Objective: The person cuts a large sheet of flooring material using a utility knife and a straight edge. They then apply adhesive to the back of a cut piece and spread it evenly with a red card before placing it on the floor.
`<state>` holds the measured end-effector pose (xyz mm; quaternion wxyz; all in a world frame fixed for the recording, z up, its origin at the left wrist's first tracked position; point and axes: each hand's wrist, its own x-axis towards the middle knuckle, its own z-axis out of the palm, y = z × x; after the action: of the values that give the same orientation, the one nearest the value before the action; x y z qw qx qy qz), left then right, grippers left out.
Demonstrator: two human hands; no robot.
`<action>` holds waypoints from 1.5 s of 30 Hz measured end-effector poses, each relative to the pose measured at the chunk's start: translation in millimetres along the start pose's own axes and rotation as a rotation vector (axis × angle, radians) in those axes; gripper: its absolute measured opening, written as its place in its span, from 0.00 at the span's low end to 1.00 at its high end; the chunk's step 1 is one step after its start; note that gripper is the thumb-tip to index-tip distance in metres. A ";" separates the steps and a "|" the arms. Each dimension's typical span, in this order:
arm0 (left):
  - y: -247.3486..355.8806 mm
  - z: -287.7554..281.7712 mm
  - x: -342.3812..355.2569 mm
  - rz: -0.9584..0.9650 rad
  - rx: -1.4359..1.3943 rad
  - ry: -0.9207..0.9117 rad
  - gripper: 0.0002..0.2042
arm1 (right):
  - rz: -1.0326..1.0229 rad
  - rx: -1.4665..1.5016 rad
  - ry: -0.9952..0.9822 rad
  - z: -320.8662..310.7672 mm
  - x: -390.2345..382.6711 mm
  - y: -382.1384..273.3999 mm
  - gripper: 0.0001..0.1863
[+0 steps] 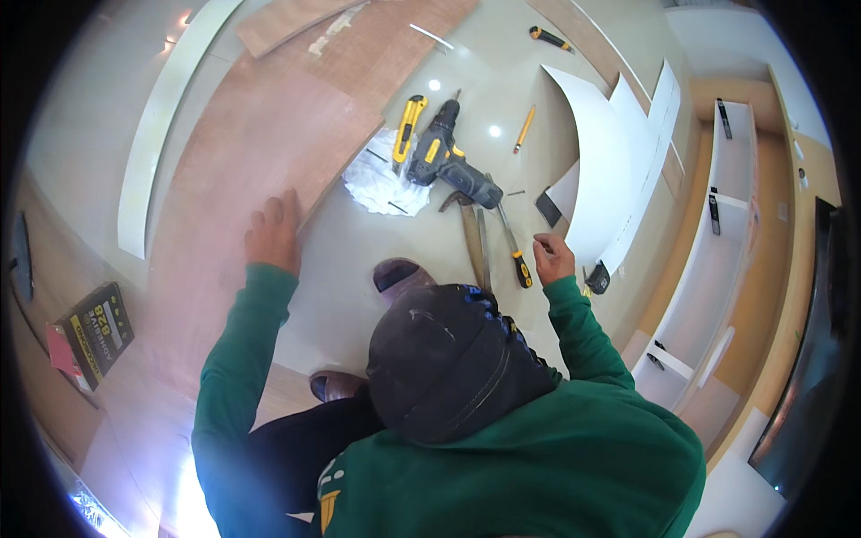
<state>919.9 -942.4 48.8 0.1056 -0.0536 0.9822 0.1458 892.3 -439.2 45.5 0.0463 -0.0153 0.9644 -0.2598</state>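
Observation:
My left hand (273, 235) lies with its fingers stretched out on the edge of a wide reddish-brown plywood board (242, 152). Out to the right, my right hand (554, 258) hovers with its fingers curled together; whether anything small is in them is hidden. Closest to it is a yellow-and-black screwdriver (521, 267), lying on the floor with its shaft pointing away. A tape measure (597, 279) sits just right of that hand. Between the hands lie a hammer (472, 235) and a black-and-yellow cordless drill (448, 154). A yellow utility knife (410, 127) rests on a crumpled white plastic bag (381, 184).
Curved white sheets (610, 148) lie at the right, before a long open cabinet frame (708, 296). A pencil (525, 128) and a second utility knife (550, 39) are farther off. On the left are a long white strip (148, 161) and a dark box (99, 334).

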 end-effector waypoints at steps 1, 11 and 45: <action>5.5 4.6 0.9 -0.025 -0.071 -0.057 0.31 | 0.007 -0.027 -0.029 1.5 -0.9 8.2 0.09; -248.6 62.6 -185.0 -0.419 -0.183 0.166 0.30 | -0.142 -0.306 0.122 51.3 25.4 73.0 0.22; -109.8 134.3 -281.8 -0.900 -0.481 0.529 0.41 | -0.989 -0.225 -0.098 229.3 208.2 -213.6 0.32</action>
<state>1234.5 -985.9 -44.1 -0.1072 -0.5235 0.7948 0.2876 708.6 -749.7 -61.4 -0.0390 -0.4871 0.8605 -0.1441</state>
